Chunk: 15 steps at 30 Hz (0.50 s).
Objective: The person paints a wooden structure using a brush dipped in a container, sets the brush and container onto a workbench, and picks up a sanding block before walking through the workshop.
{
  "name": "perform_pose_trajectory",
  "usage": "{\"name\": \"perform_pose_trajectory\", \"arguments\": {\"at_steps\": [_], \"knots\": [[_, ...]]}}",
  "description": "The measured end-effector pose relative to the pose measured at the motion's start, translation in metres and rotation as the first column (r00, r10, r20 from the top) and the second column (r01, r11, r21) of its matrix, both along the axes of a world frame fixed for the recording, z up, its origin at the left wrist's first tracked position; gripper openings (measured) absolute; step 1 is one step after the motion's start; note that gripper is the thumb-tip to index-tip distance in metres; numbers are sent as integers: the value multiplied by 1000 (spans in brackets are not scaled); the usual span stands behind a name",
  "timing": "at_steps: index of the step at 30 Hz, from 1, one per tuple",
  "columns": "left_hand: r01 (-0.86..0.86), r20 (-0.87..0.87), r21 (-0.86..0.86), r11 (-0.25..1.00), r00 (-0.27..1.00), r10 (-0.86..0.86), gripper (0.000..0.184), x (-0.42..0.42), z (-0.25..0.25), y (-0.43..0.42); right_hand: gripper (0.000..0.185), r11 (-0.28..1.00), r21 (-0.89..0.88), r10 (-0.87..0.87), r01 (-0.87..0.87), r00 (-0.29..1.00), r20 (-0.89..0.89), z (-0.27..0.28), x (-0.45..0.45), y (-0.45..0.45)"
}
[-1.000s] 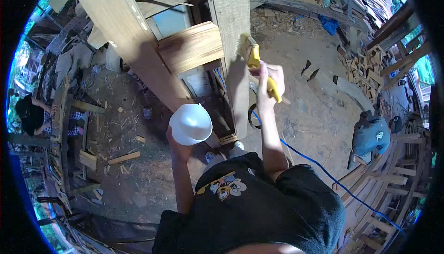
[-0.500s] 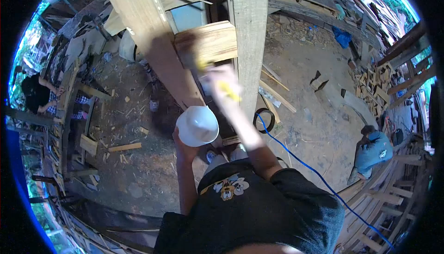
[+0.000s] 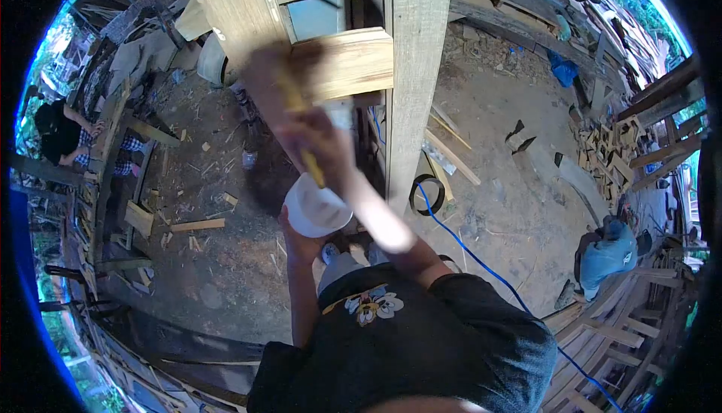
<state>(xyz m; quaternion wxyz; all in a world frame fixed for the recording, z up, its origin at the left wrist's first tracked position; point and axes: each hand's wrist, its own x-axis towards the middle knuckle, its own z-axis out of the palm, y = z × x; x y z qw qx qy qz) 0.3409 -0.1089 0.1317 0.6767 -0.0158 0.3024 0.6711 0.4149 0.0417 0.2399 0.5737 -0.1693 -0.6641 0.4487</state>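
Observation:
My left hand (image 3: 298,244) is wrapped round the side of a white plastic tub (image 3: 307,216), which it holds up in front of my waist with the mouth tilted toward me. In my right hand (image 3: 322,142), blurred by motion, is a yellow-handled paintbrush (image 3: 313,168). Its upper end, smeared, lies over the brown-stained plank (image 3: 263,93); whether it touches cannot be told. A short pale crosspiece (image 3: 357,65) spans from that plank to a grey wooden post (image 3: 418,59), just beyond my right hand.
A blue cord (image 3: 481,253) runs along the ground to my right, past a black ring (image 3: 427,195). One person crouches at the right (image 3: 608,256), another sits at the left (image 3: 62,133). Scrap wood (image 3: 613,146) is piled at the right, and wood offcuts (image 3: 199,225) litter the dirt floor.
My right hand has moved left and slightly down with the paintbrush, from the crosspiece toward the stained plank. The tub stays in my left hand, almost unmoved.

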Motion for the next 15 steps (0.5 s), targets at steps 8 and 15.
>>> {"name": "perform_pose_trajectory", "arguments": {"at_steps": [8, 15], "knots": [[40, -220, 1, 999, 975, -39, 74, -37, 18, -3, 16, 829, -82, -557, 553, 830, -38, 27, 75, 33], [11, -984, 91, 996, 155, 88, 101, -85, 6, -31, 14, 388, 285, -898, 877, 429, -95, 17, 135, 54]]}}
